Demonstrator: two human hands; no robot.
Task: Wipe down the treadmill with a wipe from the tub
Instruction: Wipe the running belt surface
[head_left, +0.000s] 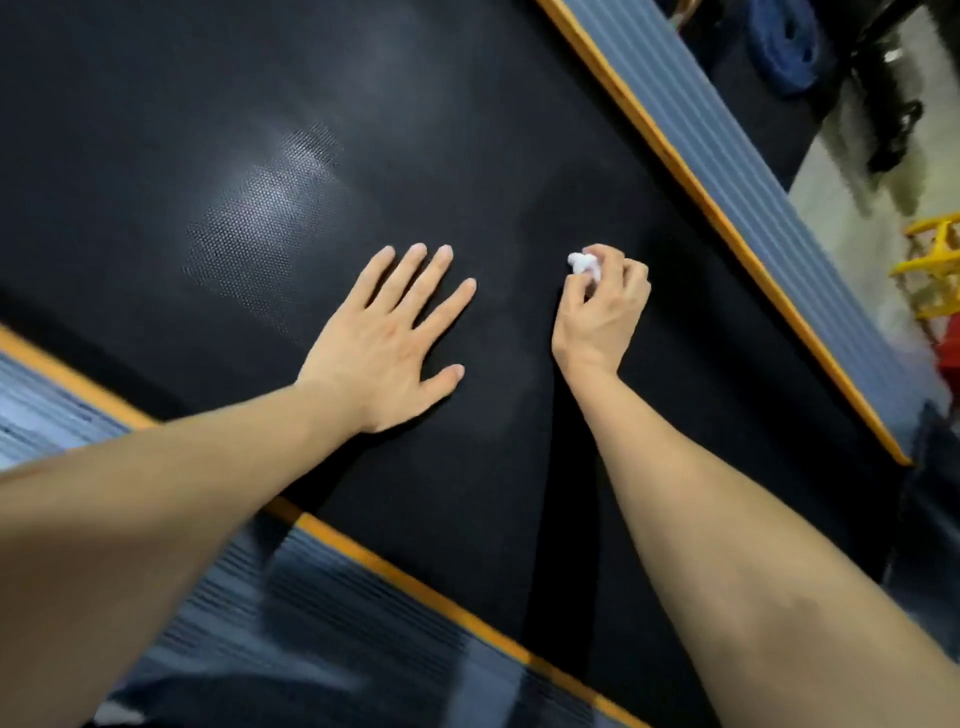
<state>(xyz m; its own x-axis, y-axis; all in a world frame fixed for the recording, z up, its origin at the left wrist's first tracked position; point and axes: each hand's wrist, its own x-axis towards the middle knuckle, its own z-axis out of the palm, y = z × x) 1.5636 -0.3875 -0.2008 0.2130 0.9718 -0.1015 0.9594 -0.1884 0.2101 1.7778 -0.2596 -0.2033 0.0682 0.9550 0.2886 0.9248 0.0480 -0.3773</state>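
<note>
The left hand (387, 338) lies flat, fingers spread, on the belt (415, 130); the right hand (602, 306) pinches a wadded wipe (584, 265).

Both hands on belt (467, 130), wipe (584, 265) rightward.

- Left hand (387, 332) lay flat on the black textured treadmill belt (208, 130), fingers straight and spread.
- Right hand (605, 306), just beside it, pinched a small crumpled white wipe (584, 265) in curled fingertips against the belt.
- Grey ribbed side rails (737, 166) with orange edging ran along both sides of the belt.
- Yellow metal frame (932, 260) stood at the right edge, beyond the rail.
</note>
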